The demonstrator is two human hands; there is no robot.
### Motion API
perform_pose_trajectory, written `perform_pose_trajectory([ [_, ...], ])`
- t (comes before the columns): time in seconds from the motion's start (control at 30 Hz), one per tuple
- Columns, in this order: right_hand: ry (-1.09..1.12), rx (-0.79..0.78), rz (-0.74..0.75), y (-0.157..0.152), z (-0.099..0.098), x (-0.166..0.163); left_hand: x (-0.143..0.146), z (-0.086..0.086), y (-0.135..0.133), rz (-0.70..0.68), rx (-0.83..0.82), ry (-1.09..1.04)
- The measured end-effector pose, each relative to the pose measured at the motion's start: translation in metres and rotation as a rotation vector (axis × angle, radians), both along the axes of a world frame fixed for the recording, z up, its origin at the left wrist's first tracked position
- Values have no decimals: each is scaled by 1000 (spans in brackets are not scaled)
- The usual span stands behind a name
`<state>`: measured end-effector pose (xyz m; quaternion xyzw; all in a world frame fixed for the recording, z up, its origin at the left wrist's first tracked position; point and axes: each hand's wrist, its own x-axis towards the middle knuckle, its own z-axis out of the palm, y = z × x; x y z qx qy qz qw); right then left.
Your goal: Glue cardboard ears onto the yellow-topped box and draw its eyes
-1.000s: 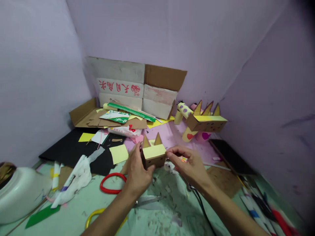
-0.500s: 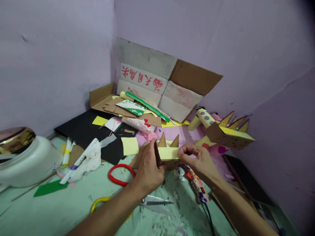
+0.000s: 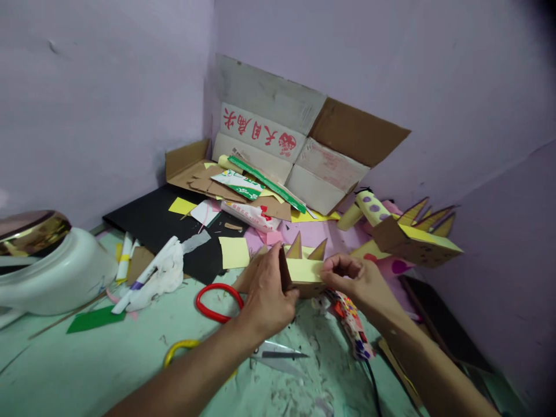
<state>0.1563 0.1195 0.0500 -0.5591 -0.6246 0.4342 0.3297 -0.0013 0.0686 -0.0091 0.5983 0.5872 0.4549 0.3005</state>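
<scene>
Grasping the cardboard block (image 3: 304, 277), left hand (image 3: 264, 295) steadies while right hand (image 3: 358, 282) pinches its yellow top; firm, even pressing seems needed next.

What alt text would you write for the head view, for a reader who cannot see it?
The left hand grips one end of a small cardboard box with a yellow top and two triangular spikes; the right hand, fingers curled, meets the other end. Scissors, a red ring and paper scraps lie on the green table, an open carton behind.
</scene>
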Motion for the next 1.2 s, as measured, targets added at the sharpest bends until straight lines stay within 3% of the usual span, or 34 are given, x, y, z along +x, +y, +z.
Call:
perform_pose_trajectory([
  [0.17,65,-105,-53,-3,4,3,-1,2,-1,9,-3,-17],
  [0.33,2,31,-43,-8,1,10,-1,1,-3,21,60,3],
  [0.47,-92,100,11,-17,0,15,0,1,-6,16,239,71],
  [0.53,-235,253,82,-24,2,15,0,3,-9,17,329,135],
  [0.67,-766,774,280,-40,6,11,0,6,-14,-12,399,255],
  [0.73,-910,858,361,-45,4,8,0,7,-13,-61,370,293],
  [0.83,-877,834,384,-47,-2,7,-2,6,-9,-50,333,260],
  [1.03,-562,790,198,-42,-5,12,-4,2,-2,93,280,152],
  [1.1,-375,636,97,-40,-4,12,-4,0,-1,113,269,130],
  [1.2,67,166,-84,-38,-4,10,-4,-1,0,129,269,98],
])
